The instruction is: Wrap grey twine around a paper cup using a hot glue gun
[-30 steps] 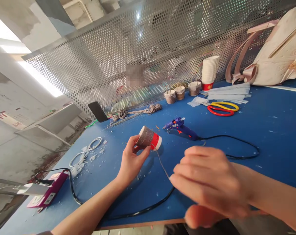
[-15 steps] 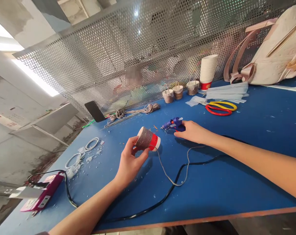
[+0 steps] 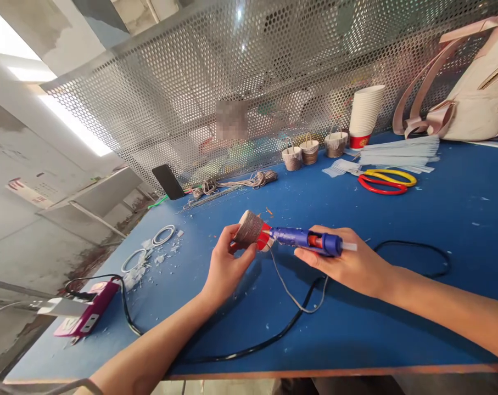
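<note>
My left hand [image 3: 228, 263] grips a paper cup [image 3: 249, 227] tilted on its side, its wider part wrapped in grey-brown cord. A red band shows near the cup's base, and loose cord [image 3: 282, 285] trails from there to the table. In my right hand [image 3: 347, 266] is a blue glue gun [image 3: 294, 237], its nozzle at the red band; whether the tip touches the cup cannot be made out.
Scissors [image 3: 382, 189], white strips [image 3: 401, 153], a cup stack [image 3: 366, 118] and several wrapped cups stand at the back. A phone [image 3: 167, 182] leans on the mesh. A black cable [image 3: 249, 351] runs to a pink power strip [image 3: 88, 315]. A bag [image 3: 475, 104] is at right.
My right hand has lifted the glue gun off the table and brought it left to the cup. My left hand still holds the cup. The view has shifted slightly.
</note>
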### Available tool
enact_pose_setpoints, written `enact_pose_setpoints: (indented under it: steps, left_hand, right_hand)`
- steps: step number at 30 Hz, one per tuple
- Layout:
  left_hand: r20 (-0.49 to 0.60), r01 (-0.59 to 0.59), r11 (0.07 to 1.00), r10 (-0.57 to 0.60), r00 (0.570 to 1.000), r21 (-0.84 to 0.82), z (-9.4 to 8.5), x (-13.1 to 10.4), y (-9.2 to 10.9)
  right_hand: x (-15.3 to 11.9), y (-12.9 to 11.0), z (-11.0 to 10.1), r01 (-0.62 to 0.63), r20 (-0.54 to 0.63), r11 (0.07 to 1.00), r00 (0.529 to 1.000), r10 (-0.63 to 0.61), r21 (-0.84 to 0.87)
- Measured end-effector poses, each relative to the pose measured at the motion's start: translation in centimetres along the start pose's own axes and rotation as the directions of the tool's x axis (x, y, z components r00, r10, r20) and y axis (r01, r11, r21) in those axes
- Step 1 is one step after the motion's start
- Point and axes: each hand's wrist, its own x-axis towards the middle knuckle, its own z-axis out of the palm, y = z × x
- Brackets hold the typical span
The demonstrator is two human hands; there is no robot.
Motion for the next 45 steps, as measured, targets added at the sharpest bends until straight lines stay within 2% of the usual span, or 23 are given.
enact_pose_setpoints:
  steps: [5,13,20,27,35,41,45]
  left_hand:
    - [0.0,0.01,0.999,-0.01,1.0,0.031,0.11,-0.07,0.25]
    - [0.001,0.005,0.999,-0.005,1.0,0.042,0.11,-0.14,0.28]
    - [0.002,0.021,0.999,-0.021,1.0,0.044,0.24,-0.22,0.41]
    - [0.026,-0.017,0.999,0.016,1.0,0.033,0.16,-0.21,0.36]
    - [0.017,-0.009,1.0,0.009,1.0,0.028,0.04,-0.15,0.51]
    - [0.029,-0.03,0.999,0.029,0.999,0.019,0.05,-0.1,0.4]
    - [0.028,-0.004,1.0,0.004,1.0,0.0,-0.01,-0.05,0.46]
  right_hand:
    - [-0.08,-0.25,0.63,0.106,0.024,0.993,0.994,-0.105,-0.054]
    - [-0.1,-0.08,0.71,0.129,0.017,0.984,0.992,-0.128,-0.126]
    - [-0.28,0.16,0.79,0.215,0.037,0.956,0.977,-0.212,-0.2]
    - [-0.42,0.01,0.88,0.271,0.071,0.929,0.962,-0.262,-0.251]
    - [-0.22,0.14,0.44,0.203,0.045,0.954,0.979,-0.198,-0.221]
    - [-0.39,-0.12,0.61,0.252,0.053,0.944,0.968,-0.246,-0.213]
    - [-0.22,-0.12,0.42,0.199,0.05,0.961,0.98,-0.193,-0.194]
